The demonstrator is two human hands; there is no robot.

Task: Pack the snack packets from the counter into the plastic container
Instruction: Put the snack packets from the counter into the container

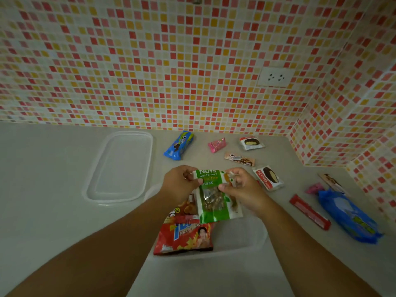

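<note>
Green and white, the nuts pack (216, 196) hangs at frame centre, pinched at its top corners by the left hand (182, 185) and right hand (242, 187), fingers closed on the film. It hangs over the clear tub (255, 239), whose far rim the hands and forearms hide. In the tub's left part lie a red potato pack (186, 239) and, partly under the nuts pack, a brown pack (184, 207). The lid (122, 166) lies flat at left centre, just beside the tub. Loose on the grey counter (42, 211) toward the upper right: a blue roll (179, 145), a pink candy (217, 145), 2 pie packs (251, 143) (269, 177) and a beige bar (240, 159). At right sit a red stick (309, 212), a big blue pack (349, 217), another pink candy (314, 188) and a flat packet (332, 182) by the tiled wall (171, 61).
</note>
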